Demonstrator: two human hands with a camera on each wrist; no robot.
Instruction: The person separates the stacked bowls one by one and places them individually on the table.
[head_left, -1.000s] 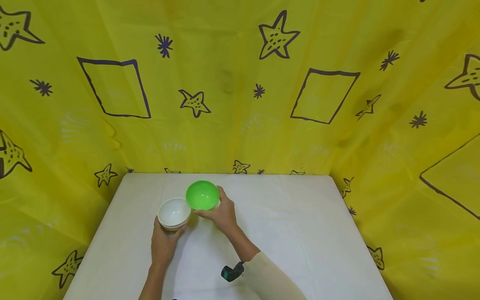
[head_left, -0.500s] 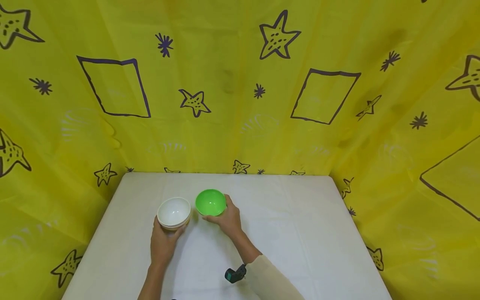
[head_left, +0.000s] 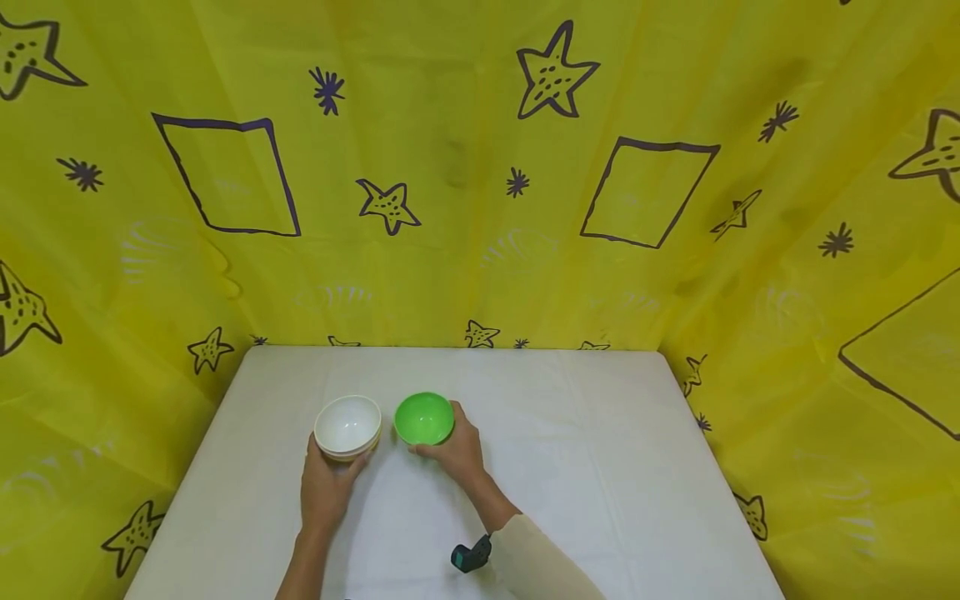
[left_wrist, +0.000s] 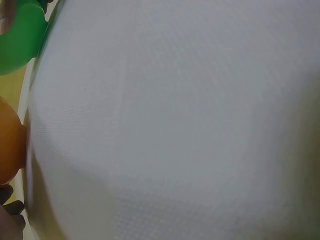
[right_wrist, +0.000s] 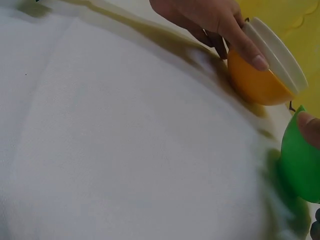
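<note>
The white table [head_left: 600,467] is enclosed at the back and sides by yellow sheeting [head_left: 450,275] with dark stars. Over it a pale sleeve [head_left: 543,562] is stretched. By the left hand [head_left: 326,487], the bowl stack [head_left: 348,423], white above and orange below, is gripped between thumb and fingers; its orange part is mostly hidden from above. Just to its right, the green bowl [head_left: 424,418] is held by the right hand's [head_left: 459,447] thumb and fingers. Beside the cuff, a small dark device [head_left: 471,556] is seen.
</note>
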